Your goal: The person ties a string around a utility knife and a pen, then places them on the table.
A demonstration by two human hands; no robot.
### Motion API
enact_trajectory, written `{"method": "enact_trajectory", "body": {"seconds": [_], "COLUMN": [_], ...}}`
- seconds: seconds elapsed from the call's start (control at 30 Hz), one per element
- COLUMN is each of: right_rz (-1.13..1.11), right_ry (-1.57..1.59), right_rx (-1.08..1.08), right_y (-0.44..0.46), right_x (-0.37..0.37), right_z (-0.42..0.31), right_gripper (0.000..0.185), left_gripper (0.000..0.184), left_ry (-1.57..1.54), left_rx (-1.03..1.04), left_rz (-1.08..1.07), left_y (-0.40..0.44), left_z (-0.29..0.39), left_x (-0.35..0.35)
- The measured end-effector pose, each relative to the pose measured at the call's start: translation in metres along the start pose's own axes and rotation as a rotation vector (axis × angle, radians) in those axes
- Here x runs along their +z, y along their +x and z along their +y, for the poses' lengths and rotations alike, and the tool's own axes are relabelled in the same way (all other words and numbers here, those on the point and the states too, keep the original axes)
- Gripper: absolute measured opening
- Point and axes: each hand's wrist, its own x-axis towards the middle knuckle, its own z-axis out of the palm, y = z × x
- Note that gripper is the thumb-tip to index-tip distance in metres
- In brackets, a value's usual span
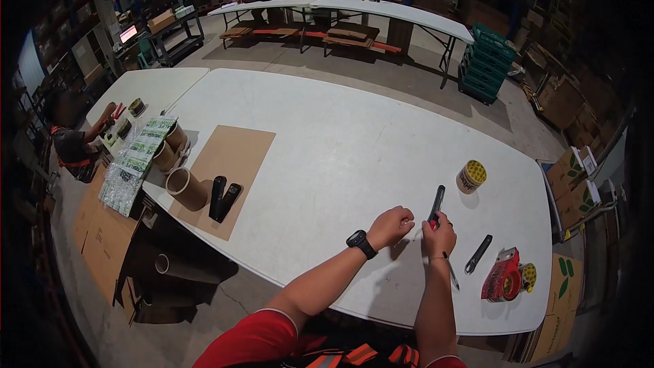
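My right hand (pixel 439 237) is closed around a dark utility knife (pixel 437 204) with a red part near the thumb; it points up and away over the white table. Just left of it, my left hand (pixel 392 227), with a black watch on the wrist, has its fingers curled together; whatever they may pinch is too small to make out. A pen (pixel 454 277) lies by my right wrist. To the right rest a second dark cutter (pixel 479 253) and a red tape dispenser (pixel 503 278). Beyond my right hand stands a roll of yellow-printed tape (pixel 471 176).
A cardboard sheet (pixel 235 157) lies left on the white table (pixel 327 136), with two black tools (pixel 225 199) and a cardboard tube (pixel 187 189). Bubble-wrapped packs (pixel 139 163) sit at the left edge. A co-worker (pixel 71 136) is far left; others stand behind the back table (pixel 381 10).
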Motion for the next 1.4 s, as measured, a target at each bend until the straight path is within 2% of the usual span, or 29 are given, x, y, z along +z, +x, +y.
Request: {"method": "enact_trajectory", "body": {"seconds": [0.2, 0.27, 0.33, 0.4, 0.43, 0.53, 0.57, 0.6, 0.63, 0.67, 0.7, 0.73, 0.8, 0.87, 0.97, 1.0, 1.07, 1.13, 1.17, 1.2, 1.23, 1.27, 1.3, 1.33, 1.4], "right_rz": [0.028, 0.08, 0.083, 0.054, 0.13, 0.085, 0.0, -0.006, -0.002, -0.084, -0.072, -0.131, -0.132, -0.187, -0.201, -0.192, -0.174, -0.105, -0.094, -0.121, -0.179, -0.202, -0.254, -0.258, -0.268], "right_ry": [-0.035, -0.032, 0.131, 0.236, 0.274, 0.246, 0.341, 0.228, 0.134, 0.033, -0.045, -0.075, -0.172, -0.151, -0.062, -0.034, -0.029, 0.011, 0.021, 0.031, 0.018, 0.007, -0.027, -0.044, -0.069], "right_rx": [0.165, 0.158, 0.173, 0.017, -0.125, -0.591, -0.586, -0.606, -0.575, -0.476, -0.423, -0.412, -0.366, -0.278, -0.208, -0.203, -0.178, -0.169, -0.162, -0.162, -0.127, -0.122, -0.113, -0.107, -0.115], "right_y": [0.009, 0.008, 0.004, -0.005, -0.015, -0.026, -0.02, -0.018, -0.018, -0.019, -0.021, -0.019, -0.015, -0.01, -0.01, -0.008, -0.003, 0.002, 0.005, 0.007, 0.01, 0.012, 0.015, 0.015, 0.014], "right_x": [-0.009, -0.01, -0.016, -0.001, 0.015, 0.025, 0.032, 0.031, 0.037, 0.033, 0.038, 0.038, 0.039, 0.03, 0.023, 0.024, 0.027, 0.033, 0.032, 0.031, 0.032, 0.032, 0.029, 0.032, 0.032], "right_z": [0.018, 0.018, 0.007, 0.0, -0.008, -0.034, -0.04, -0.042, -0.039, -0.043, -0.046, -0.046, -0.051, -0.059, -0.061, -0.06, -0.061, -0.061, -0.061, -0.062, -0.063, -0.065, -0.067, -0.067, -0.067], "right_gripper": [0.048, 0.044, 0.038, 0.035, 0.036, 0.04, 0.043, 0.049, 0.058, 0.06, 0.057, 0.056, 0.059, 0.065, 0.068, 0.068, 0.068, 0.065, 0.064, 0.065, 0.069, 0.069, 0.068, 0.068, 0.067], "left_gripper": [0.024, 0.023, 0.022, 0.021, 0.02, 0.014, 0.012, 0.011, 0.01, 0.013, 0.013, 0.015, 0.016, 0.012, 0.023, 0.03, 0.034, 0.041, 0.048, 0.053, 0.055, 0.067, 0.067, 0.08, 0.084], "left_ry": [-0.002, 0.002, 0.003, -0.055, -0.108, -0.16, -0.208, -0.26, -0.328, -0.411, -0.438, -0.359, -0.277, -0.287, -0.494, -0.896, -1.065, -1.109, -1.165, -1.057, -1.164, -1.22, -1.2, -1.199, -1.317], "left_rx": [-0.024, -0.032, -0.019, 0.016, 0.05, 0.04, -0.005, -0.027, -0.042, -0.091, -0.028, -0.044, 0.095, 0.059, 0.084, 0.027, 0.242, 0.461, 0.524, 0.568, 0.688, 0.722, 0.796, 0.868, 0.876], "left_rz": [-0.012, -0.016, -0.007, 0.068, 0.139, 0.343, 0.364, 0.359, 0.361, 0.323, 0.322, 0.296, 0.337, 0.368, 0.437, 0.407, 0.171, 0.014, -0.14, -0.366, -0.519, -0.423, -0.57, -0.651, -0.567], "left_y": [0.0, 0.001, 0.001, 0.003, 0.003, 0.006, 0.006, 0.007, 0.007, 0.009, 0.008, 0.005, 0.002, 0.001, -0.007, -0.014, -0.03, -0.05, -0.058, -0.062, -0.057, -0.07, -0.063, -0.061, -0.064], "left_z": [0.004, 0.004, 0.004, 0.0, -0.002, -0.004, 0.001, 0.0, -0.006, -0.012, -0.009, 0.004, 0.023, 0.016, 0.036, 0.066, 0.125, 0.181, 0.197, 0.212, 0.226, 0.228, 0.241, 0.235, 0.237], "left_x": [-0.003, -0.004, -0.003, 0.0, 0.003, 0.004, 0.001, 0.001, 0.005, 0.009, 0.01, 0.006, 0.0, -0.009, -0.02, -0.02, -0.029, -0.037, -0.045, -0.06, -0.056, -0.046, -0.053, -0.05, -0.045]}}
